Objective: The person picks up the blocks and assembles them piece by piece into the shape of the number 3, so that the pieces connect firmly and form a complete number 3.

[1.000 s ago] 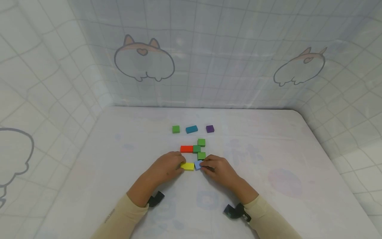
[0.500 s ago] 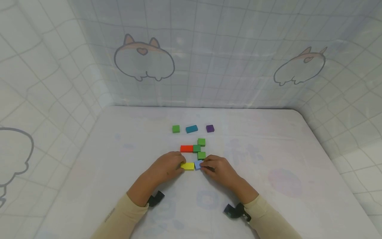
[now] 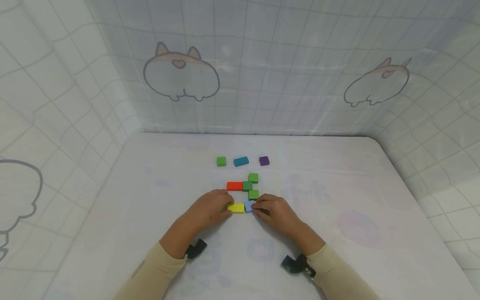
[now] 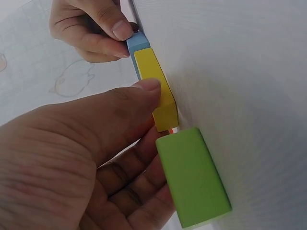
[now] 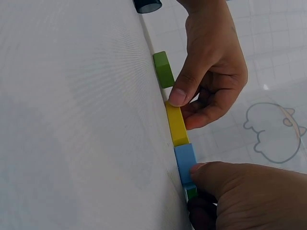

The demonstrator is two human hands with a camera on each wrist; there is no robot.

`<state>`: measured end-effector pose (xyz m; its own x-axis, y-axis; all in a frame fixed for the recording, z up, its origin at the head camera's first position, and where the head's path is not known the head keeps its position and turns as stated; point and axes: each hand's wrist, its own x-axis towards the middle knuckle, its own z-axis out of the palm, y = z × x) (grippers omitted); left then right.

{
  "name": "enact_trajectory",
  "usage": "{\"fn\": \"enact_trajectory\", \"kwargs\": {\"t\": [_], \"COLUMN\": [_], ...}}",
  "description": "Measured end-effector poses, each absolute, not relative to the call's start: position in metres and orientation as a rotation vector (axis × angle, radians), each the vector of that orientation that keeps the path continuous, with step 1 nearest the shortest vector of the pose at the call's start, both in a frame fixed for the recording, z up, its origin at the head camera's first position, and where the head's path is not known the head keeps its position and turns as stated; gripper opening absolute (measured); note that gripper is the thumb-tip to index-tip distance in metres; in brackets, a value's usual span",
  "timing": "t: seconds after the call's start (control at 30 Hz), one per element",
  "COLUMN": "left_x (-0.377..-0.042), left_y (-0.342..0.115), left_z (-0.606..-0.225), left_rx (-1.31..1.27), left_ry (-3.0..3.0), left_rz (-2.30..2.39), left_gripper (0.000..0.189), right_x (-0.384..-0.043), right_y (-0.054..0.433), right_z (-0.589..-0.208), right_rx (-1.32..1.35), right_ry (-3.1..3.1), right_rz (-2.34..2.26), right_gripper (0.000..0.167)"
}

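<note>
Left hand: yellow block, pinched; right hand: blue block, pinched; forward slip could jog green block just beyond

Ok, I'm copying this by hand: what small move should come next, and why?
Probably the right hand should straighten the light-blue rectangular block it pinches: that sits slightly askew at the end of the yellow rectangular block, which the left hand pinches.

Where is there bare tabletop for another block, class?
Bare: right of the purple block and right hand; left of the red block. Crowded: by the left hand, where a green block sits; between both hands, around the yellow block and light-blue block.
</note>
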<state>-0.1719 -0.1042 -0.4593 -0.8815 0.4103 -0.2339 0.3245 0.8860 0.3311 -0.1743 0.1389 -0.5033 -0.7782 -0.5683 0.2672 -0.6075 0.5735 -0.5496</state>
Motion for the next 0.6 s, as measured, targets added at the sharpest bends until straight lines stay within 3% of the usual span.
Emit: {"fn": "enact_trajectory", "kwargs": {"t": [0.6], "left_x": [-0.1717], "left_y": [-0.1033], "left_z": [-0.4598], "left_rx": [0.532], "left_ry": [2.753], "left_rz": [0.431], "left_gripper": [0.028], "right_x": [-0.1744], "right_y": [0.1397], "right_z": [-0.5038], "right_rx": [1.037], "right_ry": [-2.710], "right_rz": [1.001], "right_gripper": [0.021]}}
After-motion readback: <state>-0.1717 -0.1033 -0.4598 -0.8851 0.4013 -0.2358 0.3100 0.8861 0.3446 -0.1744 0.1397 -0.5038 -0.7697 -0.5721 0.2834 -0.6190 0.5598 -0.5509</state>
